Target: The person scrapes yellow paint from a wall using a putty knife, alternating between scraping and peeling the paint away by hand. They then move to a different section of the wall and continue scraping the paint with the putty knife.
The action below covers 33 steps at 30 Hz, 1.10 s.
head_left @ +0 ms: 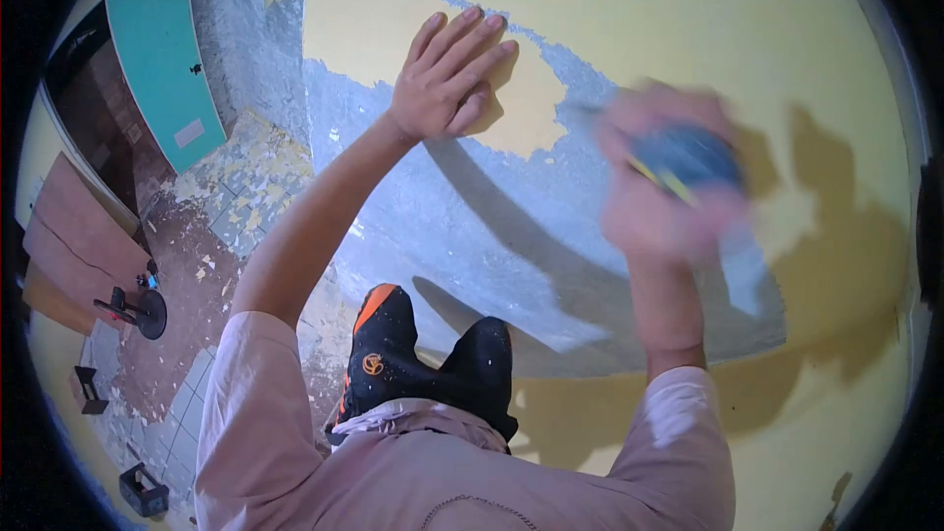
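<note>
My left hand lies flat with fingers spread on a patch of yellow paint on the wall. Bare grey plaster with ragged paint edges surrounds that patch. My right hand, smeared by motion, is closed around a dark tool with a yellow stripe, which looks like a paint scraper. A faint greyish end of it points left toward the edge of the paint patch. Its exact shape is lost in the blur.
Paint flakes litter the tiled floor at left. A green door stands by a dark doorway. Lower left are a reddish-brown panel, a black round-based stand and a dark box-like object. My legs in dark trousers are below.
</note>
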Tool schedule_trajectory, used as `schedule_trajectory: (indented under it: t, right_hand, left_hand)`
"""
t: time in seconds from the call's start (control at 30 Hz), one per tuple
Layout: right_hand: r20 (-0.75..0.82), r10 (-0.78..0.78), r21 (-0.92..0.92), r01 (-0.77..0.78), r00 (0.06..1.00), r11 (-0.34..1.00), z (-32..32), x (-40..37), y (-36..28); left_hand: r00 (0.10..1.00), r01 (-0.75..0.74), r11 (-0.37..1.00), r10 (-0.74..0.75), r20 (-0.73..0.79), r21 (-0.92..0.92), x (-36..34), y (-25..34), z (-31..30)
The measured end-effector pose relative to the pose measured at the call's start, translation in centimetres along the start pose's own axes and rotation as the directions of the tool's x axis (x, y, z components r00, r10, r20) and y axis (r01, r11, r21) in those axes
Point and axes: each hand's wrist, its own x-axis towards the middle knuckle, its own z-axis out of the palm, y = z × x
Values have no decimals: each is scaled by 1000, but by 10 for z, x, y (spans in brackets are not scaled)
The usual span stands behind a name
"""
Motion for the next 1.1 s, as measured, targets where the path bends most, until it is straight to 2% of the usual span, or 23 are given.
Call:
schedule_trajectory:
  t: [0.03, 0.3, 0.33, 0.37, 0.4, 0.43, 0.47, 0.5, 0.57, 0.6, 0.63, 0.7, 0.73, 0.77, 0.83, 1.1]
  right_hand:
    - [-190, 184, -206, -222, 964, 953, 17, -4, 2]
    - [-113, 355, -99, -367, 928, 925, 10, -10, 24]
    - [-188, 275, -164, -306, 943, 938, 13, -12, 16]
    - [-181, 262, -161, -292, 948, 943, 11, -11, 8]
    - [-105, 124, 129, -110, 987, 986, 3, -11, 0]
    - [-77, -27, 417, 57, 997, 907, 0, -11, -3]
    - [-78, -20, 421, 51, 997, 906, 2, -11, 0]
    - [-72, 94, 236, -74, 993, 969, 7, -13, 3]
    - [-112, 288, -154, -303, 951, 941, 12, -9, 10]
    - [-113, 287, -153, -302, 951, 941, 12, -9, 6]
    - [-73, 129, -6, -130, 989, 992, 12, -7, -1]
    - [-58, -195, 299, 203, 979, 932, 11, -4, -13]
    - [-58, -185, 300, 193, 981, 934, 11, -6, -13]
    - [-98, -31, 138, 44, 995, 989, 12, -7, -11]
    - [-236, 228, -166, -270, 945, 948, 13, -6, -4]
    - [-101, 352, -122, -363, 930, 924, 12, -10, 20]
  left_hand:
    - [1000, -1, 1000, 1, 4, -10, -1, 2, 0]
    - [999, 21, 1000, -21, 24, -17, 3, 3, -4]
    - [1000, 11, 1000, -11, 17, -9, 4, 1, -4]
    - [1000, -11, 1000, 11, 28, -2, 2, 0, -4]
    - [999, -26, 1000, 26, 45, 4, 1, 1, -4]
    - [999, -24, 1000, 23, 47, 11, 1, -2, -4]
    - [999, -32, 999, 31, 38, 14, 2, -3, -4]
    - [999, -40, 999, 40, 31, 8, 1, -1, -4]
    - [999, -29, 1000, 29, 23, -7, 2, -1, -3]
    - [999, -30, 999, 30, 30, -11, 1, 1, -3]
    - [999, -31, 999, 31, 35, -12, 0, -1, -3]
    - [999, -33, 999, 33, 29, -4, 2, -3, -4]
    - [999, -34, 999, 35, 33, -11, 1, -1, -5]
    - [999, -32, 999, 33, 39, -21, 0, 1, -5]
    - [999, -33, 999, 33, 29, -11, 1, 0, -4]
    - [999, -22, 1000, 22, 26, -5, 3, -1, -4]
